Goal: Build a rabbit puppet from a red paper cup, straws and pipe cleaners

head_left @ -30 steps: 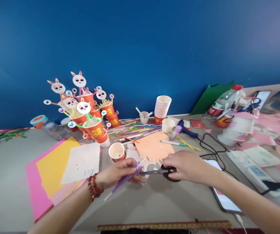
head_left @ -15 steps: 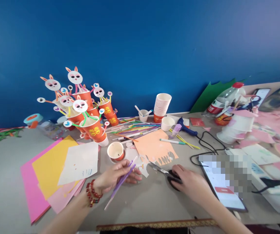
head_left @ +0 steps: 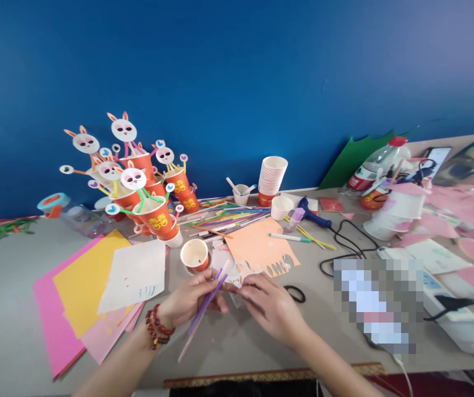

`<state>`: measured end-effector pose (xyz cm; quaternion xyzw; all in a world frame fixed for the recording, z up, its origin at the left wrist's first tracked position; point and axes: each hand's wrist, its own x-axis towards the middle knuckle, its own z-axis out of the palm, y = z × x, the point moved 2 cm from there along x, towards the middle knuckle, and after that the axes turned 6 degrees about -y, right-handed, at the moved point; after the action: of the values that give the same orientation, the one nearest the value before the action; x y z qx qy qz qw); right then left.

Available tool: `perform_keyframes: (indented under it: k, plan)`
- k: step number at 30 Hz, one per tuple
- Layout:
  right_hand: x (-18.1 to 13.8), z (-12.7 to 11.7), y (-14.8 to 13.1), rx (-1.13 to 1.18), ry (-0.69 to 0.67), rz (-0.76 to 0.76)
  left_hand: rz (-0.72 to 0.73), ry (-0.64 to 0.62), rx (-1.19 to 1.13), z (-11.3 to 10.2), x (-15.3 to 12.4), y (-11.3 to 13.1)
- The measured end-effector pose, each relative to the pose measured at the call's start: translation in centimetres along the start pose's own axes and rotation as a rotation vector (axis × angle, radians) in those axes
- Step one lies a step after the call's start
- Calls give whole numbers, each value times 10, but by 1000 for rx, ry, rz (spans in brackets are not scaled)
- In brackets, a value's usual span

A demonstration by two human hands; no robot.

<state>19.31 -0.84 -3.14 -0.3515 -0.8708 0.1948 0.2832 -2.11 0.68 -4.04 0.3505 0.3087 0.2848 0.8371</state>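
My left hand (head_left: pixel 189 300), with a red bead bracelet at the wrist, is closed around a few purple straws (head_left: pixel 204 310) that slant from the table edge up toward an orange paper cup (head_left: pixel 195 255). My right hand (head_left: pixel 270 306) lies just to the right of it. Its fingertips are pinched together beside the straws and some white paper scraps (head_left: pixel 237 298); what they pinch is too small to make out. Black-handled scissors (head_left: pixel 297 294) lie on the table behind my right hand, with no hand on them.
Orange cups with bunny faces (head_left: pixel 150 212) stand at the back left, behind yellow, pink and white sheets (head_left: pixel 88 275). A cut orange sheet (head_left: pixel 257 245), loose straws (head_left: pixel 229 218), stacked cups (head_left: pixel 273 176), a glue gun (head_left: pixel 311 216) and a phone (head_left: pixel 377 309) crowd the middle and right.
My right hand put the scissors down on the table and moved left to the straws in my left hand. The left hand kept its grip on the straws.
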Motion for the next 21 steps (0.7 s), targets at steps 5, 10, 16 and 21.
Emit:
perform_keyframes:
  k: [5, 10, 16, 21]
  plan:
    - [4, 16, 3, 8, 44, -42, 9, 8, -11, -1, 2, -2]
    - [2, 18, 3, 32, 92, -43, 9, -5, -22, 0, 3, -2]
    - [1, 21, 4, 124, 154, -7, 11, -4, -30, 0, 5, -2]
    - [4, 19, 3, 168, 147, 78, 20, 10, 28, 6, 3, 0]
